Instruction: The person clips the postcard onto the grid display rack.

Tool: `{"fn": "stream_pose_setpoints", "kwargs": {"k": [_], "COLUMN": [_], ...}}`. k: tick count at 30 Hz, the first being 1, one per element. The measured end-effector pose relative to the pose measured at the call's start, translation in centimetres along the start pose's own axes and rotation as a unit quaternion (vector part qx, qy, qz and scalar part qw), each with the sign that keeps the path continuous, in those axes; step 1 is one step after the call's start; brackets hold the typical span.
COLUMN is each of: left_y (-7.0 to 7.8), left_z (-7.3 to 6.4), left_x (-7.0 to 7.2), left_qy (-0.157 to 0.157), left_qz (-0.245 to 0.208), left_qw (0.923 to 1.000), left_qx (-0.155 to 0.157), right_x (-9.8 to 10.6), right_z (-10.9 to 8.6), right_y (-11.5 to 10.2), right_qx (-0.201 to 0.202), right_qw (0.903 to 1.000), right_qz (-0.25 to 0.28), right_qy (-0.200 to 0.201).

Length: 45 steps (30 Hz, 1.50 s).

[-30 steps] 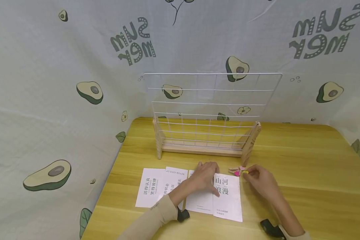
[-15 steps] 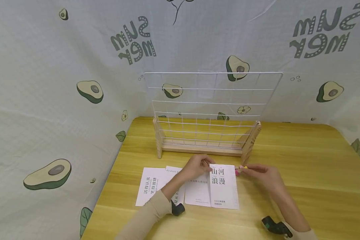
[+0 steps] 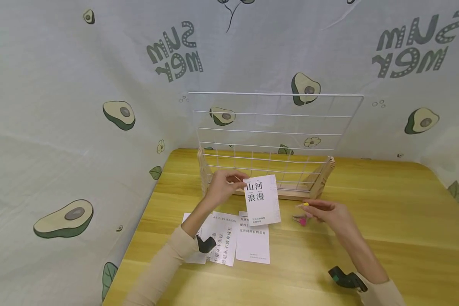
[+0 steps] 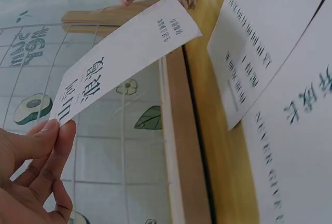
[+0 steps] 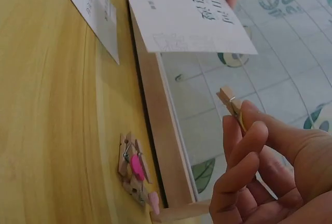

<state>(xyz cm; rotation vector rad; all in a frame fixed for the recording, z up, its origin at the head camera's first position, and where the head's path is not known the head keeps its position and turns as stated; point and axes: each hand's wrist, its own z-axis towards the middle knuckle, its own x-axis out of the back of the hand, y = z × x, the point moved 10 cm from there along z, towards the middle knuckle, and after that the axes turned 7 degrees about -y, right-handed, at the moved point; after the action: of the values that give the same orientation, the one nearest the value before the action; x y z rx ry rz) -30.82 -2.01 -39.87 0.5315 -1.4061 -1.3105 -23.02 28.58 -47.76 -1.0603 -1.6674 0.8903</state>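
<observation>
My left hand (image 3: 221, 187) pinches a white printed card (image 3: 263, 208) by its upper left corner, between thumb and fingers. The card hangs in the air before the lower part of the white wire grid rack (image 3: 267, 114). Between the thumb and fingers of my right hand (image 3: 330, 216) is a small wooden clothespin (image 5: 232, 102) with a yellow decoration. Below that hand, several more wooden clothespins (image 5: 132, 167) with pink decorations lie in a small heap on the table. Other white cards (image 3: 253, 244) lie in a row under my left forearm, partly overlapping.
The rack stands on a wooden base (image 3: 287, 193) with a slanted wooden upright (image 3: 323, 178) at its right end. A pale curtain (image 3: 53, 140) printed with avocados hangs behind and left of the yellow wood table (image 3: 398, 221).
My left hand has lifted the rightmost card off the table and carried it up and left toward the rack. My right hand has raised the clothespin a little above the heap.
</observation>
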Motion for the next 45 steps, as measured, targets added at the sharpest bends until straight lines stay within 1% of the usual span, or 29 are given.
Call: {"fn": "stream_pose_setpoints", "kwargs": {"k": [6, 9, 11, 14, 16, 18, 21, 23, 26, 29, 32, 36, 39, 41, 45], "left_y": [2.4, 3.5, 4.4, 6.0, 7.2, 8.5, 10.5, 11.7, 13.4, 14.7, 15.4, 16.0, 16.6, 17.1, 17.9], "left_z": [-0.5, -0.8, -1.0, -1.1, -1.1, -1.0, -0.7, -0.5, -0.1, 0.2, 0.5, 0.8, 0.9, 1.0, 1.0], "left_x": [5.0, 7.5, 9.2, 11.5, 12.7, 13.7, 14.9, 15.7, 16.7, 17.6, 18.3, 18.6, 18.7, 18.8, 19.1], "left_qy": [0.038, 0.060, 0.077, 0.103, 0.119, 0.133, 0.151, 0.160, 0.173, 0.188, 0.201, 0.214, 0.221, 0.226, 0.237], "left_qz": [0.027, 0.044, 0.056, 0.075, 0.097, 0.123, 0.160, 0.175, 0.177, 0.171, 0.165, 0.178, 0.192, 0.199, 0.215], "left_qw": [0.9983, 0.9961, 0.9937, 0.9882, 0.9830, 0.9766, 0.9656, 0.9590, 0.9528, 0.9478, 0.9448, 0.9387, 0.9325, 0.9282, 0.9186], "left_qx": [-0.036, -0.047, -0.060, -0.085, -0.101, -0.115, -0.138, -0.154, -0.176, -0.193, -0.199, -0.203, -0.211, -0.218, -0.232], "right_x": [-0.9, -1.3, -1.6, -1.8, -1.8, -1.7, -1.7, -1.7, -2.0, -2.2, -2.6, -3.3, -3.7, -3.7, -3.7], "right_z": [1.0, 1.6, 2.0, 2.4, 2.6, 2.8, 3.0, 3.1, 3.2, 3.2, 3.0, 2.6, 2.4, 2.3, 2.0], "right_y": [-1.6, -3.1, -4.5, -7.3, -9.3, -11.1, -13.6, -15.1, -17.2, -19.1, -20.9, -22.6, -23.3, -24.0, -25.7], "right_qx": [0.005, 0.021, 0.043, 0.087, 0.110, 0.126, 0.144, 0.156, 0.179, 0.203, 0.235, 0.256, 0.261, 0.270, 0.299], "right_qw": [0.9997, 0.9992, 0.9982, 0.9951, 0.9923, 0.9905, 0.9878, 0.9854, 0.9805, 0.9756, 0.9691, 0.9636, 0.9617, 0.9581, 0.9474], "right_qz": [-0.016, -0.021, -0.028, -0.039, -0.049, -0.052, -0.059, -0.067, -0.079, -0.074, -0.058, -0.043, -0.027, -0.017, 0.000], "right_qy": [-0.019, -0.027, -0.031, -0.029, -0.026, -0.020, -0.011, -0.001, 0.019, 0.038, 0.050, 0.065, 0.080, 0.093, 0.115]}}
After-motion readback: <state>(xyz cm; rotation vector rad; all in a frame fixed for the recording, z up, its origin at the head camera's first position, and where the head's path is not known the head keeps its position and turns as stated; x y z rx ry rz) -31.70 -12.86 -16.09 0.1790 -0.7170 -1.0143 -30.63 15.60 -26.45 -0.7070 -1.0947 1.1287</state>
